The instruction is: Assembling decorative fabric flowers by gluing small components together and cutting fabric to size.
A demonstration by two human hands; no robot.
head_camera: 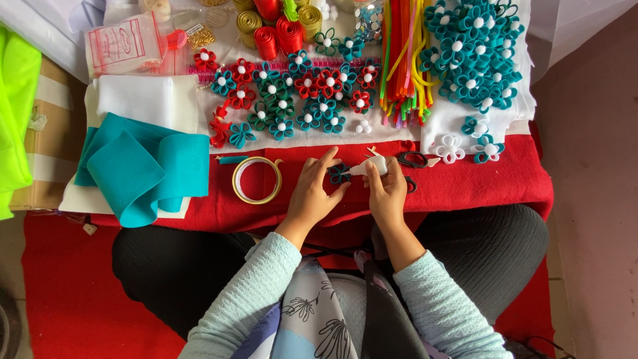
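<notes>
I'm looking down at a red cloth spread over the work surface; using it as my landmark. Left hand is resting near the cloth's middle, fingers curled and pressing down on a small teal felt flower, thumb and forefinger closing around it. Right hand is sitting just right of that, fingers wrapped tight around a small white glue bottle, its nozzle pointing left at the flower. I can't tell whether the tip is touching the felt.

Black-handled scissors are lying just right of the right hand, on the cloth. A roll of tape, thin ring shape with a yellowish rim, is lying flat to the left of the left hand. Further left, folded teal felt, soft and thick, is overhanging the cloth's left end, with white felt behind it.

Beyond the cloth's far edge, a white sheet is carrying rows of looped felt flowers in red and green with white bead centres, a bundle of fuzzy coloured pipe cleaners, and a dense heap of teal flowers at the far right. Rolled red and gold ribbons are sitting at the back.
</notes>
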